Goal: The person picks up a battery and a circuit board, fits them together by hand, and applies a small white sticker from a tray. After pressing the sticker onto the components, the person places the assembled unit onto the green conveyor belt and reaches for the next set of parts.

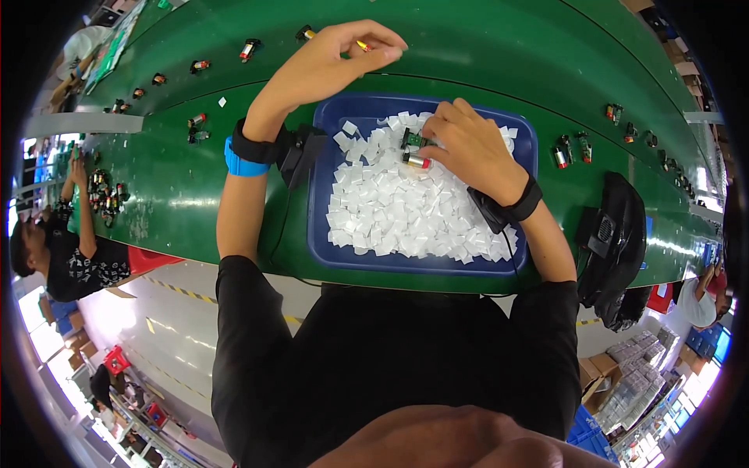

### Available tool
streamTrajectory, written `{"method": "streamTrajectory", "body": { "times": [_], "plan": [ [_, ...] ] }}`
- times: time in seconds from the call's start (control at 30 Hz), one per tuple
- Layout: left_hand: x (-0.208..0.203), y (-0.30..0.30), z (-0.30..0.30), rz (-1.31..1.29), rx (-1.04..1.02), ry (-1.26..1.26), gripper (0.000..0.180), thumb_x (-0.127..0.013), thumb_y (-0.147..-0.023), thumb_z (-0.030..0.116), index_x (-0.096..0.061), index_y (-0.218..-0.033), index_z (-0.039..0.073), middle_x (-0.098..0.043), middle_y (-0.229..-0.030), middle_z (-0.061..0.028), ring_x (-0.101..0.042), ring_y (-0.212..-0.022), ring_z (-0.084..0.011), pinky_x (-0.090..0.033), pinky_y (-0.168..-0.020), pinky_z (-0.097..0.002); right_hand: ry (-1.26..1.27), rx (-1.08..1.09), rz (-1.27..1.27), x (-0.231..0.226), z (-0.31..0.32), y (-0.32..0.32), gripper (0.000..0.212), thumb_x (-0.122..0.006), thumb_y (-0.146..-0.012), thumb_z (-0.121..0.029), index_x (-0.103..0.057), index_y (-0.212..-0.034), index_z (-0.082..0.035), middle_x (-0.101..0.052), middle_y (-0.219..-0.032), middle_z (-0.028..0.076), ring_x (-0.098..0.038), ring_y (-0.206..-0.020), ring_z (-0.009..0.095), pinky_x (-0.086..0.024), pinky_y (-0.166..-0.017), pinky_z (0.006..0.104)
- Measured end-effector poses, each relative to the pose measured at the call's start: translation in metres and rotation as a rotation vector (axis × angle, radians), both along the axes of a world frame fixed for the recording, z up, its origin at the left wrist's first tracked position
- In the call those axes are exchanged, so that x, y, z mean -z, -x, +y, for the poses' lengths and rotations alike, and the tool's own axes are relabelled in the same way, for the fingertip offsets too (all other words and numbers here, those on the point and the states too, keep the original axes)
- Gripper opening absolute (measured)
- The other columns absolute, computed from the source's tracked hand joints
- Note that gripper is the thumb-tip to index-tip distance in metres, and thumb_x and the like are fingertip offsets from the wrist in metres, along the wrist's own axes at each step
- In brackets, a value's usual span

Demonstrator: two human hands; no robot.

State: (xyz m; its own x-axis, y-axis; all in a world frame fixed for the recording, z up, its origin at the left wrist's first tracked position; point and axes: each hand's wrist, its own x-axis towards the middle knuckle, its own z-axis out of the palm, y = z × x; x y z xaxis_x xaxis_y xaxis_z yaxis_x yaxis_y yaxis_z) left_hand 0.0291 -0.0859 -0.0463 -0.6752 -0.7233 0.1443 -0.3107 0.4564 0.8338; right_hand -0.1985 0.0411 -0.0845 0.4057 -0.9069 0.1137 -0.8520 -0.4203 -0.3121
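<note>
My right hand point(472, 144) is over the upper right of a blue tray point(316, 210) heaped with small white square pieces point(409, 210). Its thumb and fingers close on a small green circuit-board assembly point(413, 140) with a silver-and-red cylinder point(416, 161). Beyond the tray's far left corner, my left hand point(331, 62) is raised with thumb and fingers curled together. A bit of red and yellow shows in the gap between them; whether the fingers grip it is unclear. Partly behind that hand lies another assembly point(304, 33). Both wrists carry black straps with devices.
More assemblies point(250, 51) lie along the far green surface, with others point(562, 152) right of the tray. A black bag point(624, 242) and a black device point(599, 230) sit at the right edge. Co-workers point(66, 249) are at both sides. Cables run from my wrist devices.
</note>
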Motion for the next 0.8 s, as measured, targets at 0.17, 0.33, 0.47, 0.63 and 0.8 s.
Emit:
{"method": "streamTrajectory", "body": {
  "times": [0.17,0.33,0.47,0.63,0.8],
  "plan": [
    [-0.008,0.007,0.015,0.007,0.093,-0.126,0.035,-0.059,-0.1,0.037,-0.068,-0.114,0.006,-0.069,-0.091,-0.0011,-0.052,-0.068,-0.0056,-0.041,-0.059,-0.0219,-0.07,-0.07,-0.093,-0.02,0.009,0.002,0.02,-0.075,-0.081,-0.018,-0.063,-0.091,-0.007,-0.061,-0.084,0.004,-0.061,-0.083,0.024,-0.051,-0.065,0.0371],
    [-0.032,0.012,0.042,-0.052,0.079,-0.354,0.042,-0.057,-0.1,0.041,-0.067,-0.111,0.002,-0.07,-0.082,-0.0045,-0.054,-0.064,-0.0074,-0.041,-0.052,-0.0223,0.064,-0.159,-0.289,-0.073,0.021,0.011,0.014,-0.073,-0.078,-0.009,-0.066,-0.089,-0.004,-0.067,-0.081,0.007,-0.066,-0.07,0.025,-0.052,-0.06,0.0322],
    [-0.041,0.017,0.05,-0.01,0.101,-0.671,0.044,-0.056,-0.1,0.041,-0.065,-0.115,0.0,-0.07,-0.084,-0.0075,-0.057,-0.064,-0.0085,-0.045,-0.048,-0.0222,0.562,-0.263,-0.198,-0.093,0.025,0.021,0.016,-0.071,-0.072,-0.003,-0.071,-0.088,-0.001,-0.07,-0.088,0.009,-0.07,-0.072,0.024,-0.055,-0.059,0.0289],
    [-0.058,0.025,0.074,0.228,0.159,-0.813,0.036,-0.064,-0.097,0.025,-0.06,-0.121,-0.001,-0.07,-0.09,-0.0099,-0.06,-0.069,-0.0095,-0.05,-0.045,-0.0223,0.79,-0.348,-0.137,-0.093,0.025,0.028,0.021,-0.07,-0.068,-0.005,-0.073,-0.088,0.001,-0.072,-0.091,0.013,-0.072,-0.078,0.025,-0.057,-0.062,0.0291],
    [-0.049,0.031,0.087,0.318,0.153,-0.517,0.032,-0.067,-0.091,0.006,-0.059,-0.121,-0.002,-0.069,-0.095,-0.0097,-0.063,-0.076,-0.0099,-0.052,-0.049,-0.0221,0.758,-0.339,-0.234,-0.097,0.021,0.033,0.019,-0.072,-0.07,-0.001,-0.073,-0.089,0.002,-0.072,-0.091,0.012,-0.073,-0.079,0.025,-0.058,-0.064,0.0286]
  ]
}}
